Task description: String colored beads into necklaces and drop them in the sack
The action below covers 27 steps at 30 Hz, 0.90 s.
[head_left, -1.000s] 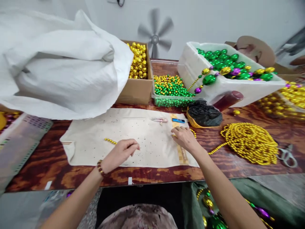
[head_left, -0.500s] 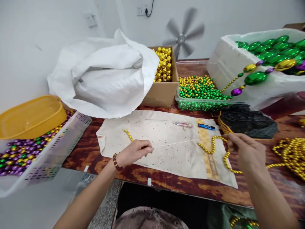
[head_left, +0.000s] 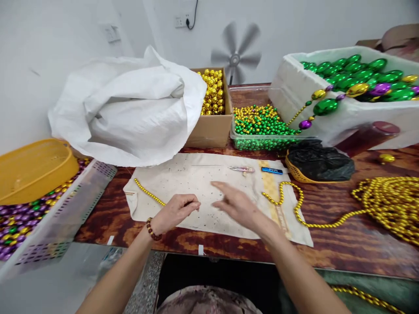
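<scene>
My left hand (head_left: 178,211), with a beaded bracelet on its wrist, is pinched closed over the pale cloth (head_left: 203,179). A short strand of gold beads (head_left: 149,192) runs up and left from beneath its fingers. To its right, my right hand (head_left: 234,204) hovers over the cloth, slightly blurred, its fingers apart and nothing seen between them. A long gold bead chain (head_left: 298,205) curves from the cloth's right part to a gold heap (head_left: 393,205). Small scissors (head_left: 242,169) and a blue tool (head_left: 272,170) lie near the cloth's back edge.
A white sack (head_left: 137,117) and a cardboard box of gold beads (head_left: 209,131) stand behind. Further right are a clear tub (head_left: 271,142), a foam box (head_left: 360,115), and a basket with black plastic (head_left: 321,161). A crate (head_left: 65,226) is at the left.
My right hand has moved left from the cloth's right edge to near my left hand, and its fingers have opened. The thin thread stretched between the hands no longer shows. The view has shifted right.
</scene>
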Motion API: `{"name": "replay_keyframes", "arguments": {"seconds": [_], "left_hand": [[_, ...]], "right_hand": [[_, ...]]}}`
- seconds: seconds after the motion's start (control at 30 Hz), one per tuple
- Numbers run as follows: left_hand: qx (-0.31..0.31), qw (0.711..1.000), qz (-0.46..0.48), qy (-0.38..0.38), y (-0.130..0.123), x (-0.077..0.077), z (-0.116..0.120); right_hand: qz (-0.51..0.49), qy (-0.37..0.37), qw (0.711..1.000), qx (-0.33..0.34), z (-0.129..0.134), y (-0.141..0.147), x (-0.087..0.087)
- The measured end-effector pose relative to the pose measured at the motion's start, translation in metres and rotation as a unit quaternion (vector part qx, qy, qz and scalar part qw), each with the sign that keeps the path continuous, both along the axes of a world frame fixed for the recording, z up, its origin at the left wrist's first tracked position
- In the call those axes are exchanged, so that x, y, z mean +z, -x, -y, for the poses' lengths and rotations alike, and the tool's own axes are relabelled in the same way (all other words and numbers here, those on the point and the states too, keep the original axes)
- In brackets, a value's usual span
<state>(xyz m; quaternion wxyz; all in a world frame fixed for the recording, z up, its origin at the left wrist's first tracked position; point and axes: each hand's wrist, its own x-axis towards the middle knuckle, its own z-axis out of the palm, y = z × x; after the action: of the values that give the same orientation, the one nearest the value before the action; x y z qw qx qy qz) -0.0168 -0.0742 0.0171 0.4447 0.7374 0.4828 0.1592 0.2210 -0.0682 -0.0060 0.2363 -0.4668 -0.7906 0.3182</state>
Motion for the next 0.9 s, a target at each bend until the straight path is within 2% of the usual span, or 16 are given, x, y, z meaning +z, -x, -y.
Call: {"name": "replay_keyframes", "arguments": {"seconds": [0.07, 0.17, 0.27, 0.33, 0.37, 0.4, 0.5, 0.57, 0.6, 0.63, 0.7, 0.73, 0.8, 0.83, 0.87, 0.9], "left_hand": [[-0.028, 0.999, -0.011, -0.019, -0.006, 0.002, 0.003], [-0.058, 0.996, -0.050, -0.046, 0.009, 0.004, 0.005], [-0.054, 0.989, -0.097, -0.096, 0.044, -0.006, 0.001], [-0.036, 0.983, -0.123, -0.129, 0.069, -0.018, -0.004], [-0.024, 0.980, -0.132, -0.145, 0.080, -0.024, -0.006], [-0.013, 0.978, -0.138, -0.157, 0.091, -0.031, -0.008], [0.034, 0.972, -0.148, -0.180, 0.117, -0.049, -0.013], [0.075, 0.967, -0.151, -0.191, 0.132, -0.058, -0.014], [0.095, 0.964, -0.152, -0.197, 0.138, -0.062, -0.014], [0.113, 0.960, -0.153, -0.205, 0.143, -0.065, -0.013], [0.133, 0.956, -0.152, -0.213, 0.148, -0.068, -0.012], [0.140, 0.955, -0.149, -0.215, 0.147, -0.067, -0.012], [0.147, 0.954, -0.140, -0.220, 0.140, -0.062, -0.012], [0.145, 0.954, -0.136, -0.224, 0.135, -0.059, -0.012], [0.138, 0.954, -0.135, -0.228, 0.129, -0.055, -0.013], [0.128, 0.954, -0.136, -0.234, 0.123, -0.053, -0.014]], "right_hand": [[-0.036, 0.024, 0.996, 0.075, 0.007, 0.026, 0.010], [-0.010, 0.037, 0.998, 0.049, 0.016, 0.023, 0.015], [-0.049, 0.036, 0.997, -0.040, 0.028, -0.027, 0.008], [-0.108, 0.019, 0.982, -0.156, 0.039, -0.075, 0.002], [-0.140, -0.001, 0.962, -0.234, 0.044, -0.101, 0.000], [-0.175, -0.036, 0.930, -0.322, 0.048, -0.127, 0.000], [-0.290, -0.152, 0.803, -0.498, 0.057, -0.192, 0.006], [-0.351, -0.215, 0.723, -0.555, 0.059, -0.216, 0.017], [-0.368, -0.234, 0.701, -0.564, 0.060, -0.220, 0.024], [-0.374, -0.243, 0.697, -0.561, 0.059, -0.217, 0.031], [-0.352, -0.235, 0.745, -0.516, 0.055, -0.193, 0.048], [-0.320, -0.207, 0.799, -0.464, 0.050, -0.172, 0.058], [-0.238, -0.179, 0.905, -0.303, 0.036, -0.120, 0.078], [-0.223, -0.176, 0.935, -0.212, 0.025, -0.090, 0.089], [-0.219, -0.184, 0.951, -0.118, 0.013, -0.059, 0.099], [-0.228, -0.193, 0.954, -0.037, 0.000, -0.028, 0.107]]}}
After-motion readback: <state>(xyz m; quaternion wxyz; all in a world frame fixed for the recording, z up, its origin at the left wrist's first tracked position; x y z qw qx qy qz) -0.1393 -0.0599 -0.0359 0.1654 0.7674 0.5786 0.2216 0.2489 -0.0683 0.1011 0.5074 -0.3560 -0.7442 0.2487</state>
